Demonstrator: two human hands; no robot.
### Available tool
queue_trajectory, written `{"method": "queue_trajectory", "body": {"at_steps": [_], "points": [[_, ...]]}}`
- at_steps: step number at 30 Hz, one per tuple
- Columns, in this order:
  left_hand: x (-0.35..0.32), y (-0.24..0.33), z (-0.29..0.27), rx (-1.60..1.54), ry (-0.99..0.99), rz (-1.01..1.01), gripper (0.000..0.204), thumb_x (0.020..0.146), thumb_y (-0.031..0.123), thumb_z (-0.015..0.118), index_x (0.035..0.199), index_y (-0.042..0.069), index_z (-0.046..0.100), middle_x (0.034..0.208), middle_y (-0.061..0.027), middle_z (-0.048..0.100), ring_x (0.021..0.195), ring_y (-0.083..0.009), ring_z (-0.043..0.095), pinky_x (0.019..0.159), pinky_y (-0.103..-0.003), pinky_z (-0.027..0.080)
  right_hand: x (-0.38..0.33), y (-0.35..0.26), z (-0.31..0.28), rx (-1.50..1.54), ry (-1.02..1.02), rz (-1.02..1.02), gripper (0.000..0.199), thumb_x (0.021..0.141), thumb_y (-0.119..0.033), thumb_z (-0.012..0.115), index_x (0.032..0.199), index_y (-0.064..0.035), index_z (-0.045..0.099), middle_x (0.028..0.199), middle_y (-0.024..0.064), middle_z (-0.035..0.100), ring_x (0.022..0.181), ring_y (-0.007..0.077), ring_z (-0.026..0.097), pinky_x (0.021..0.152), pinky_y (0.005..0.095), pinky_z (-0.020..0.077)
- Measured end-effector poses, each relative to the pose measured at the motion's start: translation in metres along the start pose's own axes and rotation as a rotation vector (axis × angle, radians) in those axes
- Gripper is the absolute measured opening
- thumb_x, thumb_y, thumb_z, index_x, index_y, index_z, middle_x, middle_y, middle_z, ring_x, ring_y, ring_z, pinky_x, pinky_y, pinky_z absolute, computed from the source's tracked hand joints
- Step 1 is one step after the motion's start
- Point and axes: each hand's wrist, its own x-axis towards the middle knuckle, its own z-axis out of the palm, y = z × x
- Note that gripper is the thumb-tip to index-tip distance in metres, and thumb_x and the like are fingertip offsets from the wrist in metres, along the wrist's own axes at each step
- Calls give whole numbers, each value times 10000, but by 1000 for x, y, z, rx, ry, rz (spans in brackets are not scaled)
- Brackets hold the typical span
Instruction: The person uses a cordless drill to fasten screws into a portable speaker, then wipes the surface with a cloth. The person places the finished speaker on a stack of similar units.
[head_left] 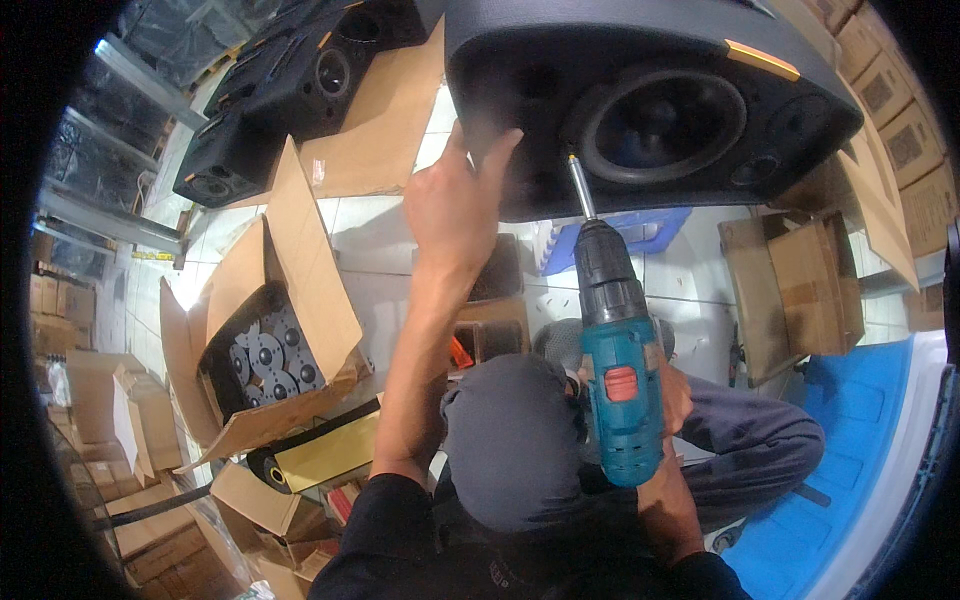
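Note:
A large black loudspeaker point(545, 180) stands in front of me, its round cone facing me and an orange strip on its upper edge. My left hand point(455, 210) grips its left side, the thumb over the front and the fingers at the edge; these look slightly blurred. My right hand point(675, 400) is closed round the grip of a teal cordless drill point(622, 400), mostly hidden behind the tool. The drill's long bit point(582, 188) points away from me. Its tip meets the front panel beside the cone's rim; whether a screw is there I cannot tell.
An open carton point(325, 270) with several grey round parts stands left. More black speakers point(290, 110) lie on cardboard at the far left. A blue crate point(660, 230) shows under the loudspeaker. To the right are a brown carton point(810, 290) and a blue plastic surface point(850, 440).

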Motion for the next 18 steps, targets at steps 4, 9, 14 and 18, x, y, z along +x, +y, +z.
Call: {"method": "queue_trajectory", "body": {"at_steps": [4,9,14,18], "points": [[-1,-1,4,38,35,25,501,951,448,729,905,-52,734,700,-230,682,631,-388,679,628,-447,506,-6,8,8,-37,182,-153,163,889,-247,797,989,-126,753,814,-11,737,673,100,704,614,257,579],[-1,2,1,2,17,41,465,973,373,718,793,-54,683,655,-225,650,602,-397,654,605,-457,491,-2,3,8,48,-57,298,183,902,-274,804,993,-120,763,788,-7,743,636,80,689,584,228,562],[-1,-7,-3,12,13,164,339,991,276,674,842,-27,637,597,-220,605,554,-395,635,555,-460,480,12,-3,-9,108,-273,542,253,913,-305,799,1043,-91,757,959,58,756,842,103,719,691,237,582],[1,-15,1,-26,23,221,354,980,271,653,1115,-53,696,571,-215,595,545,-391,646,540,-459,500,15,14,-8,75,-440,769,302,913,-316,798,1088,-74,753,1071,86,756,983,122,728,768,243,595]]}}
